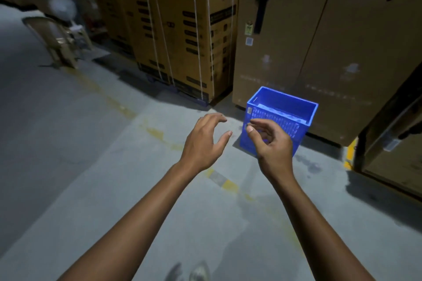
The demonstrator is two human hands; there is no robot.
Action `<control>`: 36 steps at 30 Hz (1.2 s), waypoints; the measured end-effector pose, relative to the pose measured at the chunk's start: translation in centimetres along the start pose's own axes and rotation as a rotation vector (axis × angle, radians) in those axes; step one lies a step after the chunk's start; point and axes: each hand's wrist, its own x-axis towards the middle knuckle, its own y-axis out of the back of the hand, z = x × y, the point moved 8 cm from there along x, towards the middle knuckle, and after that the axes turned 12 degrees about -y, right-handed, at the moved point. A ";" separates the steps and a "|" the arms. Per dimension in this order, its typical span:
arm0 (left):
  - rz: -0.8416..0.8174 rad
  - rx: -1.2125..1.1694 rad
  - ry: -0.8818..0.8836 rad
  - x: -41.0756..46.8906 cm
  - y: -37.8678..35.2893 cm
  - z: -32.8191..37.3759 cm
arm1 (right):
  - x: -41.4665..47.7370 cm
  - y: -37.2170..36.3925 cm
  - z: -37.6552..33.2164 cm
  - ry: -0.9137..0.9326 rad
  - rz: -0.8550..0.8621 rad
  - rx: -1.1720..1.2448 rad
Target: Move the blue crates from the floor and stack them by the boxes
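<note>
Head view, near to far. Closest: two bare forearms reaching forward over grey concrete floor [68, 143], a shoe toe [199, 271] at the bottom edge. Left hand [203, 143] spread wide, fingers curled, holding nothing. Right hand [271, 143] half-curled, thumb close to the forefinger, also empty; overlapping the near wall of the crate in the picture, contact not clear.

Just beyond the right hand: blue perforated plastic crate [294, 109], upright on the floor, something pale inside, its far side close against a tall plain brown cardboard box [319, 52]. Ahead of the left hand, further off: strapped printed cardboard cartons [182, 29] on a pallet. Far left of both hands: a blurred plastic chair [59, 39].

Likely step: between crates, either just letting go of this one or reaching for it; impossible to say which. No other blue crate visible. Next move probably calls for turning away to find another crate on the floor, gripping both short ends, and seating it squarely on this rim.
</note>
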 end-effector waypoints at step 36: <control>0.327 0.393 0.492 -59.2 52.3 -5.9 | -56.7 -40.0 -15.8 0.033 -0.788 0.118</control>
